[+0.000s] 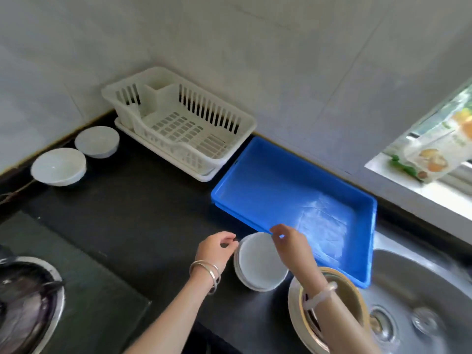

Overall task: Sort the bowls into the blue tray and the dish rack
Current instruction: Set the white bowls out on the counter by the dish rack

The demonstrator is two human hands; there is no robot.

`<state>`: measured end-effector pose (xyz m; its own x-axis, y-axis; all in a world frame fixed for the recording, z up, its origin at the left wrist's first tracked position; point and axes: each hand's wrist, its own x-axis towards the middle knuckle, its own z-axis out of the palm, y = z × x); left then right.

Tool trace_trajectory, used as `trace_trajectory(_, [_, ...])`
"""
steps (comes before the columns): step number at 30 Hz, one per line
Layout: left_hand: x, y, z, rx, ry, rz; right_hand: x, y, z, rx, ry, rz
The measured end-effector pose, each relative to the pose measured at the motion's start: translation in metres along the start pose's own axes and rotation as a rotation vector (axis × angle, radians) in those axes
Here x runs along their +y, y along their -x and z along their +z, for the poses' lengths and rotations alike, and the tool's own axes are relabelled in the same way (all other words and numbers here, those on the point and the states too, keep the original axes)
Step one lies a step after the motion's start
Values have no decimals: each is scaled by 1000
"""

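A stack of white bowls (259, 264) stands on the black counter just in front of the blue tray (258, 159), which has nothing in it. My left hand (215, 247) hovers at the stack's left rim, fingers curled and apart from it. My right hand (290, 240) is over the stack's far right rim, fingers loosely bent, holding nothing. The white dish rack (227, 149) sits in the back corner, holding nothing. Two more white bowls rest at the far left: one upright (58, 166), one upside down (97, 141).
A steel sink (419, 290) lies at the right, with a steel basin holding a tan-rimmed bowl (350, 284) under my right forearm. A gas hob with a burner (28, 300) fills the lower left. A windowsill with a snack bag (439, 149) is at the far right.
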<state>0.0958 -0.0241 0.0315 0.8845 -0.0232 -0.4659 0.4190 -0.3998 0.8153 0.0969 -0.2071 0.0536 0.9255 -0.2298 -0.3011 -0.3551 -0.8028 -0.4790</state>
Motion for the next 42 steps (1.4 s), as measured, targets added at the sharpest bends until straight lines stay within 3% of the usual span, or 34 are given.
trace_trajectory(7, [-1,14,28,43,-159,37,28,17,3,59,86,39])
trace_trajectory(11, [-2,15,27,36,-166,42,22,16,6,74,259,-5])
trace_trajectory(19, [-2,13,26,21,-94,18,16,19,0,69,345,-18])
trace_trajectory(27, [0,5,27,5,-226,37,27,29,-30,108,73,97])
trace_trajectory(36, [16,-1,36,92,-465,23,34,35,-49,110,-9,177])
trace_trajectory(42, [23,2,36,106,-402,51,36,37,-51,106,-110,212])
